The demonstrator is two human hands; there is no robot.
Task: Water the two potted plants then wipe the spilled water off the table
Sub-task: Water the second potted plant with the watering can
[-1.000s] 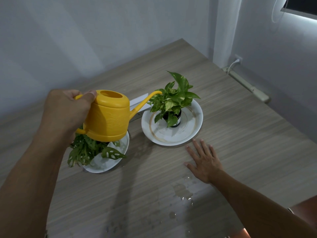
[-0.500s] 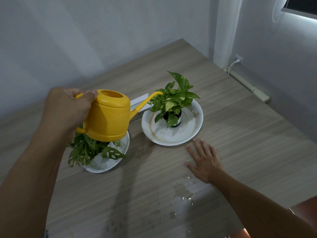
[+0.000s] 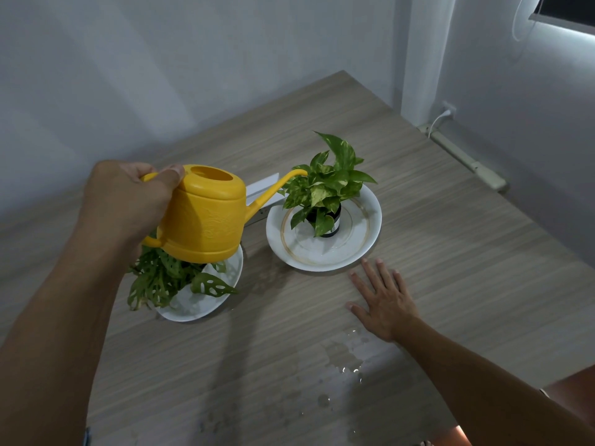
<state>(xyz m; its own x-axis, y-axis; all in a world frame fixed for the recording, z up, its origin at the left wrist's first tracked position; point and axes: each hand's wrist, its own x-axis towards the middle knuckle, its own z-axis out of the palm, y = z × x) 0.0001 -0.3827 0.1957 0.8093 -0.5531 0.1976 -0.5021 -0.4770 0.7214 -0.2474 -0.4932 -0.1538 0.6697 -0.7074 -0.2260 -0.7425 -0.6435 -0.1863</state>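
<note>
My left hand (image 3: pixel 128 201) grips the handle of a yellow watering can (image 3: pixel 206 217), held in the air above the left plant (image 3: pixel 170 278), a holey-leaved one on a white plate (image 3: pixel 206 304). The can's spout tip touches the leaves of the right plant (image 3: pixel 325 188), a variegated one in a small dark pot on a white, gold-ringed plate (image 3: pixel 325 252). My right hand (image 3: pixel 383 300) lies flat on the wooden table (image 3: pixel 450 239), fingers spread, just in front of that plate. A puddle of spilled water (image 3: pixel 344 358) sits near my right wrist.
A white folded cloth or paper (image 3: pixel 264 185) lies behind the can's spout. Smaller water drops (image 3: pixel 323 400) dot the table's near side. Walls close the table in at the back and left; a power strip (image 3: pixel 467 159) runs along the floor at the right.
Almost nothing has moved. The can stays over the left plant with its spout at the right plant's leaves, and my right hand stays flat on the table.
</note>
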